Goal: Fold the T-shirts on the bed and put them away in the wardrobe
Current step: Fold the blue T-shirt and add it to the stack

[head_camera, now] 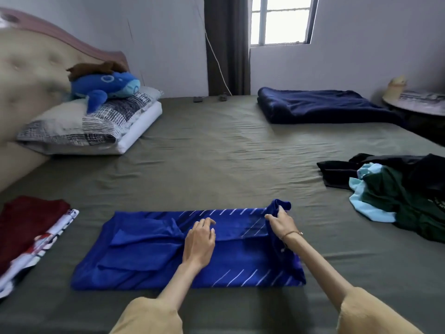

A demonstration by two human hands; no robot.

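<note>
I see the blue T-shirt spread flat on the olive-green bed sheet in the lower centre of the frame, partly folded into a long rectangle, with thin white diagonal stripes along its upper and lower edges toward the right. My left hand lies palm down on the middle of the shirt, fingers straight and slightly spread, pressing the cloth and gripping nothing. My right hand is at the shirt's upper right corner, fingers and thumb curled round a bunched bit of the blue fabric, which stands up off the sheet above the knuckles. A thin bracelet sits on that wrist, and both forearms come out of tan sleeves at the bottom of the frame.

At the left edge, a dark red garment lies on top of a white printed one, both flat on the bed. At the right edge sits a loose pile of clothes: black, dark green and light blue pieces tangled together, well apart from the blue shirt. In the upper right a folded navy blanket rests on the bed. In the upper left, a blue plush toy lies on stacked pillows against the padded headboard. A window with a dark curtain beside it is at the top centre.
</note>
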